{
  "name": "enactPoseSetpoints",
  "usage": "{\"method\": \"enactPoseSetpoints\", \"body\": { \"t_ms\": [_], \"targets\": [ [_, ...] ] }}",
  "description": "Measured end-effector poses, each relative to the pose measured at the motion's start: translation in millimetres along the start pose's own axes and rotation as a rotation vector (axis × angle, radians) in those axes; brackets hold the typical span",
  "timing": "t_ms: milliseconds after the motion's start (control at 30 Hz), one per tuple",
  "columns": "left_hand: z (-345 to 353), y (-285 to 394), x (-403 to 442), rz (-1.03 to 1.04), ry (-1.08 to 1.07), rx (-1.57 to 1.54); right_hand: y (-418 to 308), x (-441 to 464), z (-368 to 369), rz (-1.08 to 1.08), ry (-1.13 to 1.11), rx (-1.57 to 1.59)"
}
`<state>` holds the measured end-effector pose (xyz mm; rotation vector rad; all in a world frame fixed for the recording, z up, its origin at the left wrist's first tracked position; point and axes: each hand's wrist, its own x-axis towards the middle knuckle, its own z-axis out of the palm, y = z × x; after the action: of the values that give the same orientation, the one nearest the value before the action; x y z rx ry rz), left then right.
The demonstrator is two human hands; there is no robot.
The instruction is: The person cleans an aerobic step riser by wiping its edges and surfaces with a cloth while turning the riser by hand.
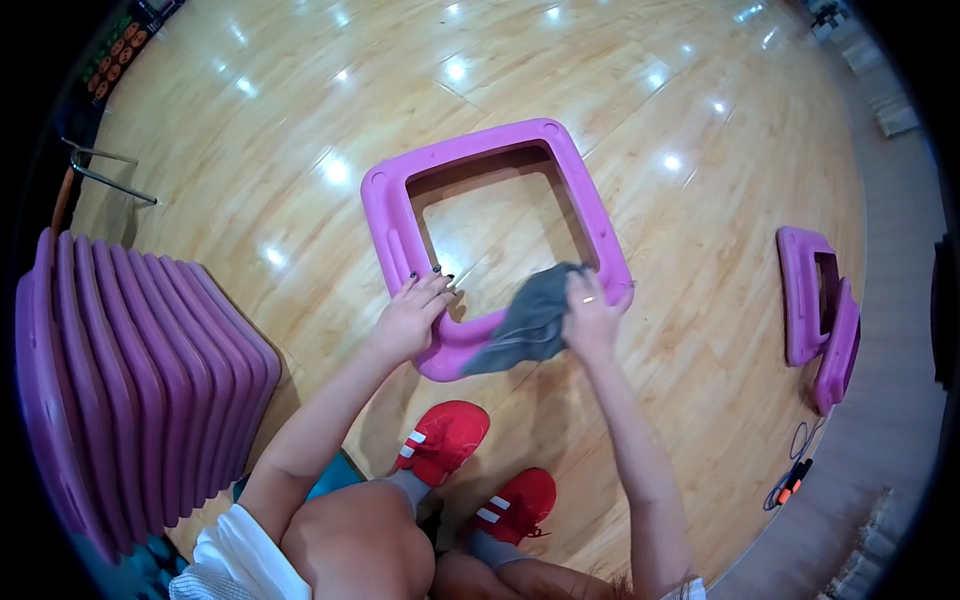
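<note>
A pink-purple square plastic frame (485, 145) with an open middle lies on the wooden floor in front of the person. My left hand (412, 315) rests on its near left corner, fingers spread over the rim. At the near right corner, my right hand (590, 320) is closed on a dark grey cloth (532, 318). The cloth drapes over the near side of the frame and hides part of that rim.
Many similar purple frames (150, 370) stand stacked at the left. Two more purple pieces (797, 290) are at the right, with a blue cord (795, 470) below them. A metal bar (115, 180) is at upper left. Red shoes (455, 435) are below the frame.
</note>
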<state>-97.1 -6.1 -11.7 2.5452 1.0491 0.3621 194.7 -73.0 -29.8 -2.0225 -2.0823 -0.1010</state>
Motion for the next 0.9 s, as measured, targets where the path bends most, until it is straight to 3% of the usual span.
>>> {"method": "enactPoseSetpoints", "body": {
  "t_ms": [100,200,300,333,400,533,633,733,900],
  "targets": [
    [2,-4,0,0.025,0.015,0.003,32,7,-14,0.069,-0.005,-0.056],
    [0,-1,-2,0.03,0.016,-0.022,28,4,-6,-0.043,0.029,-0.114],
    [0,1,-5,0.013,-0.015,-0.035,-21,-2,-7,0.174,-0.019,0.14],
    [1,2,-3,0.017,-0.031,-0.019,-36,-9,10,0.109,0.117,0.187],
    [-12,18,-2,0.024,-0.089,0.032,-76,-10,-6,0.103,-0.061,0.269],
    [5,35,-15,-0.048,-0.106,-0.051,-125,-5,-2,-0.009,0.045,0.281],
    [15,28,-11,-0.021,-0.09,0.089,-118,-1,16,-0.005,0.121,0.278],
    [15,28,-10,-0.015,-0.075,0.132,-95,3,19,-0.185,0.233,0.222],
    [16,28,-10,-0.021,-0.056,0.13,-29,6,17,-0.016,0.231,0.13]
  ]
}}
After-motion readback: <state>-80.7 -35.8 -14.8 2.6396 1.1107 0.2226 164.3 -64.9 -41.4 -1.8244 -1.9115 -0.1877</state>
